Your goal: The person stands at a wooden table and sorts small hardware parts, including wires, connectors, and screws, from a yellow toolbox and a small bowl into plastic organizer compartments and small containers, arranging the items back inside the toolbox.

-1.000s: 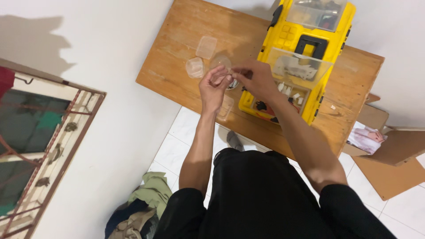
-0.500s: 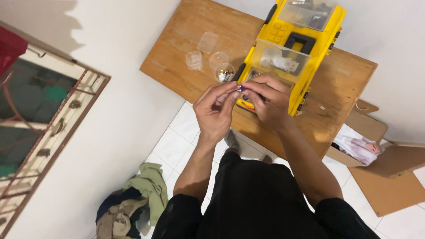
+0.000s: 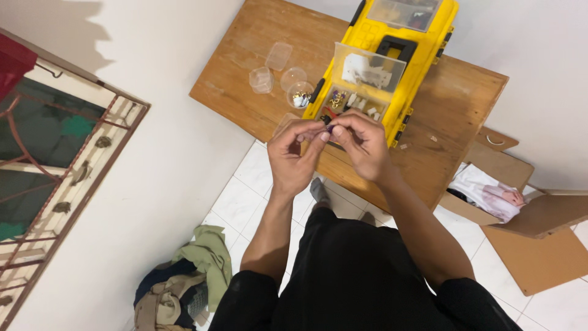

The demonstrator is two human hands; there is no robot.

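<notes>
Two bare hands meet above the near edge of the wooden tabletop (image 3: 257, 92): left hand (image 3: 294, 156) and right hand (image 3: 361, 144) both pinch a tiny dark purple piece (image 3: 331, 129) between their fingertips. Behind it, a yellow plastic organizer box (image 3: 422, 55) with clear lids, open, holding small parts. Clear round plastic cups (image 3: 294, 86) sit left of it. Versus half a second ago the hands are a little lower; grip unchanged.

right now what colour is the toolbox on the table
Bright yellow toolbox, with a black handle and clear lids, on the wooden table; the head view shows it.
</notes>
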